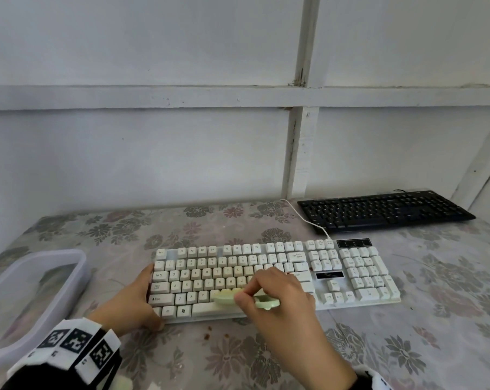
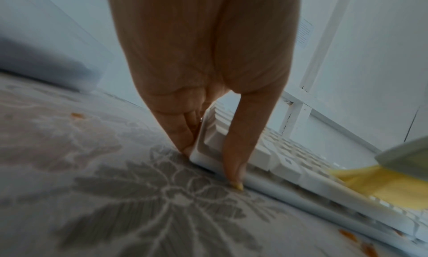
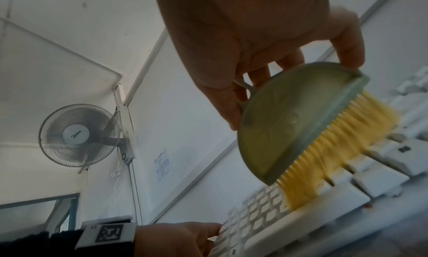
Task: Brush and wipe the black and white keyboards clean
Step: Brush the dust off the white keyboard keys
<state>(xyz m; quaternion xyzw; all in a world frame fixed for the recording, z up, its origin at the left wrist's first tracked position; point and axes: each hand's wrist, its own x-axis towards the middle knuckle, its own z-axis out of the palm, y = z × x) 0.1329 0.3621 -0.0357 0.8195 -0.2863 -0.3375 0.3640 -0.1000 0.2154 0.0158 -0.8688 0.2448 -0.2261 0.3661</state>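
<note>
From the head view, a long white plastic keyboard [image 1: 277,280] with slightly yellowed keycaps lies near the front of a table covered with a grey-and-pink flowered cloth [image 1: 407,347], its white cable running back towards a flat black keyboard [image 1: 384,211] that rests well apart at the far right corner by the white panelled wall [image 1: 153,136]. The left hand [image 1: 131,302] clasps the white keyboard's left end, thumb at the near corner and fingers along the side edge. The right hand [image 1: 277,302] pinches a pale green half-round plastic brush [image 1: 243,299] over the lower key rows just above the space bar. A translucent rectangular plastic tub [image 1: 77,274] stands at the left, and a few small brown crumbs [image 1: 208,332] lie on the cloth just in front of the keyboard. In the left wrist view, the left hand [image 2: 203,68] straddles the keyboard's corner [image 2: 203,156]: the thumb's tip presses on the front edge down to the cloth, the other fingers lie flat against the end, and the yellow bristles of the brush [image 2: 379,184] touch the keys at the right. In the right wrist view, the right hand [image 3: 250,41] holds the brush [image 3: 289,118] by its curved back between thumb and fingertips, its yellow bristles bent and blurred against the white keys [image 3: 347,185], with brownish specks beside them. A white wall fan [image 3: 80,135] hangs on the wall behind, and the left hand [image 3: 176,240], wearing a marker-printed wristband, rests at the keyboard's end.
</note>
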